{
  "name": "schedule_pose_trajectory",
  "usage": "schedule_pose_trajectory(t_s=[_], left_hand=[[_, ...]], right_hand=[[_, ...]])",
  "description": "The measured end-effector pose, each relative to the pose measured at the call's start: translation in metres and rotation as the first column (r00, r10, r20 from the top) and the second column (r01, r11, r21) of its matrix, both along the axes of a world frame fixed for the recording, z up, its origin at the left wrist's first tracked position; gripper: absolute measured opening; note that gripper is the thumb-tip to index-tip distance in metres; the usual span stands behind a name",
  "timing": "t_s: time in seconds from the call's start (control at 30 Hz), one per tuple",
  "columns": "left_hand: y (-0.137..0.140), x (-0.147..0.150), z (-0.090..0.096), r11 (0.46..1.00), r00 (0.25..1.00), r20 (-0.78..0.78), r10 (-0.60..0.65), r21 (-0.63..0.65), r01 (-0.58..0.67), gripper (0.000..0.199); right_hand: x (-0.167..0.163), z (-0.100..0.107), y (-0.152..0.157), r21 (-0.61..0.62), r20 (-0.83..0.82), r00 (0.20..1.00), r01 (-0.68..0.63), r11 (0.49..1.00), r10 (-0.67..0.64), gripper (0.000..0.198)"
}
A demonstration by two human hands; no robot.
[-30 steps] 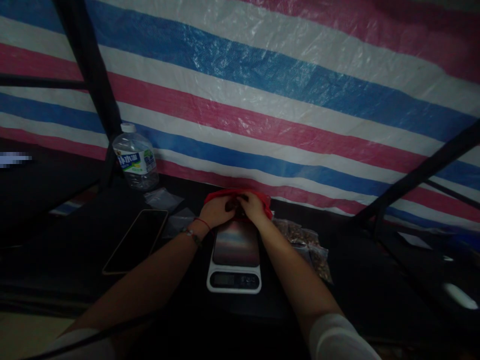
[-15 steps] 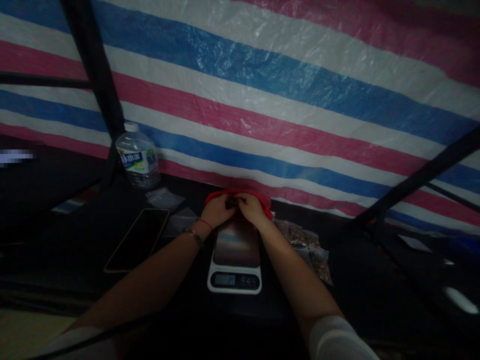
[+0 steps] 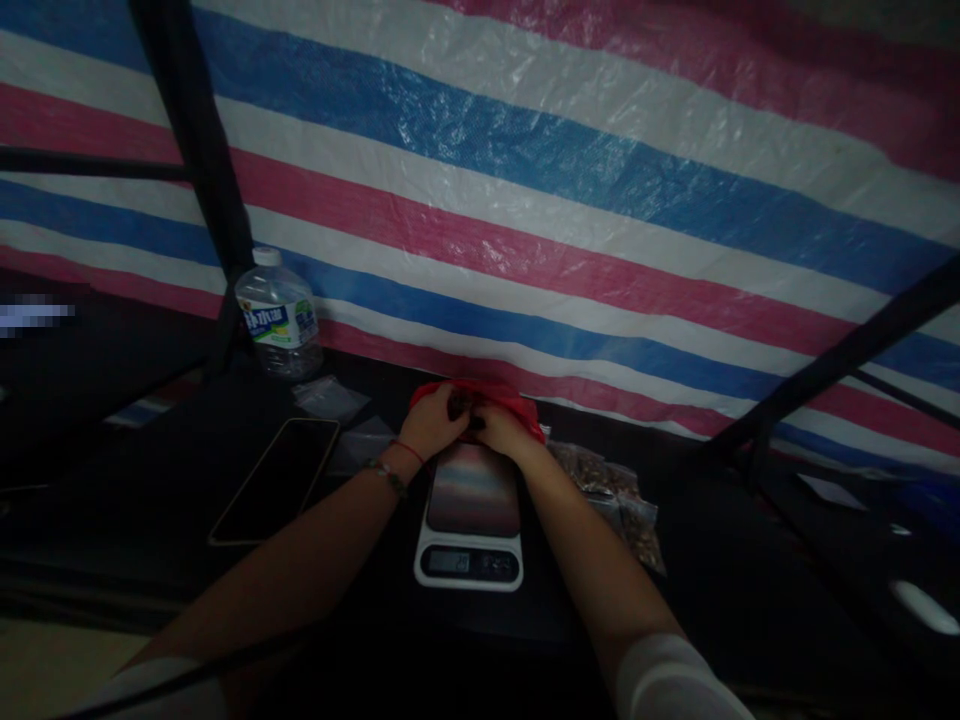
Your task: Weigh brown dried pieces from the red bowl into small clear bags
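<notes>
Both hands meet over a red plastic bag [image 3: 517,400] behind the kitchen scale. My left hand [image 3: 433,425] is closed, its fingers curled round something small and dark that I cannot make out. Close beside it, my right hand [image 3: 501,430] is also closed, its fingertips pinched near the same dark stuff; what they grip is hidden. Under my wrists, the white digital scale [image 3: 474,505] has a bare, shiny weighing plate and a lit display. Several small zip bags [image 3: 600,475] of brownish bits lie to the right of my right forearm.
A phone [image 3: 277,480] lies left of my left forearm, with clear empty zip bags [image 3: 330,398] near it. A large clear bottle [image 3: 277,315] stands behind them. Dark metal posts [image 3: 195,150] and a striped tarp [image 3: 525,240] close off the back. A white object [image 3: 924,607] lies far right.
My right hand has shifted slightly down and left, its fingers drawn lower beside the left hand. The left hand stays nearly in place. The scale and bags have not moved.
</notes>
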State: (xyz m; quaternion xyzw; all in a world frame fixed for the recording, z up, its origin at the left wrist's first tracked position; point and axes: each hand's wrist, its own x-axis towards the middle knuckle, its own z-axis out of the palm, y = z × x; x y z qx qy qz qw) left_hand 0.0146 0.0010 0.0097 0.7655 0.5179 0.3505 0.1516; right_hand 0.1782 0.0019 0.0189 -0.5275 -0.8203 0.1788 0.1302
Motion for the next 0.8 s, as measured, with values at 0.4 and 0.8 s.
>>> schedule_pose_trajectory(t_s=[0.4, 0.8], left_hand=[[0.006, -0.001, -0.007, 0.996, 0.983, -0.161, -0.091, 0.003, 0.092, 0.032], [0.007, -0.001, -0.008, 0.999, 0.988, -0.147, -0.047, -0.026, 0.044, 0.034]], right_hand=[[-0.004, 0.014, 0.006, 0.102, -0.287, 0.910, 0.339, 0.935, -0.299, 0.024], [-0.005, 0.016, 0.000, 0.227, -0.331, 0.944, 0.059, 0.972, 0.020, 0.034]])
